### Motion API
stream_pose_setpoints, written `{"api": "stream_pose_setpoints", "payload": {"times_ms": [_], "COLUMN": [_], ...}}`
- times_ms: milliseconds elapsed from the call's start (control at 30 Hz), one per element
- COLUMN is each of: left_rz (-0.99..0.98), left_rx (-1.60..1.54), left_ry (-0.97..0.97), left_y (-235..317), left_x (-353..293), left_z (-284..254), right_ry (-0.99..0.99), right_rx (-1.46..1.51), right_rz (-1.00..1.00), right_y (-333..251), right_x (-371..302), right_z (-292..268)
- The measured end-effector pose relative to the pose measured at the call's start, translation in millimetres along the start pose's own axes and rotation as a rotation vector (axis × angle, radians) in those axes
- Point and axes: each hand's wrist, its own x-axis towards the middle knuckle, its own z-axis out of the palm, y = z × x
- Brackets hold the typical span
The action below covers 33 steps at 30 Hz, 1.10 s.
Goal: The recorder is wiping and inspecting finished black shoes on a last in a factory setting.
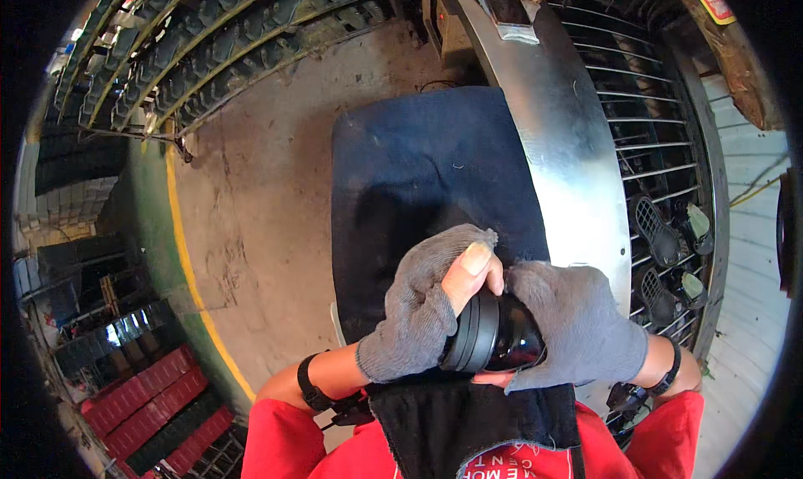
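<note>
Fingers [494, 276] bent round black object [492, 335]

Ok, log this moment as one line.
left hand: holding black object | right hand: holding its glossy end | ahead: dark cloth | object type: unclear

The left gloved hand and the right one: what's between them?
A rounded black object lies between the left hand and right hand, held by both, as the head view shows.
</note>
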Motion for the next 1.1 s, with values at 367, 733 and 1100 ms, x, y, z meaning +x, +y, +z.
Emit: {"api": "stream_pose_setpoints", "payload": {"times_ms": [367, 733, 1100], "left_rz": [0.103, 0.07, -0.417], "left_rx": [-0.066, -0.179, -0.806], "left_ry": [-0.127, 0.211, 0.011], "left_y": [-10, -3, -14], "left_x": [-8, 41, 66], "left_z": [-8, -7, -53], "right_ry": [0.013, 0.858, -0.005], "right_rx": [-0.166, 1.355, -0.233], "right_rz": [-0.264, 0.426, -0.79], "right_y": [11, -5, -40], "right_x": [5, 83, 105], "right_z": [7, 42, 19]}}
